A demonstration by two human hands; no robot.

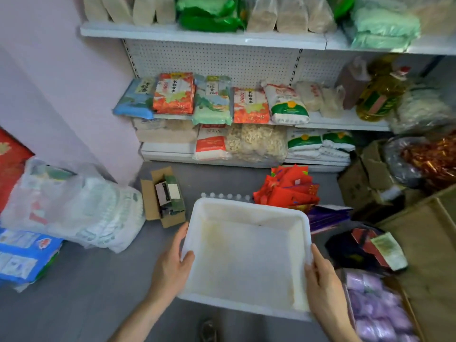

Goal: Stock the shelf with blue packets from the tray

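Both hands hold the white tray (246,255) above the grey floor: the left hand (170,265) has its grip closed on the left rim, the right hand (320,275) on the right rim. The tray is bare inside. A blue packet (134,101) lies at the left end of the middle shelf (345,122), touching an orange packet (174,93).
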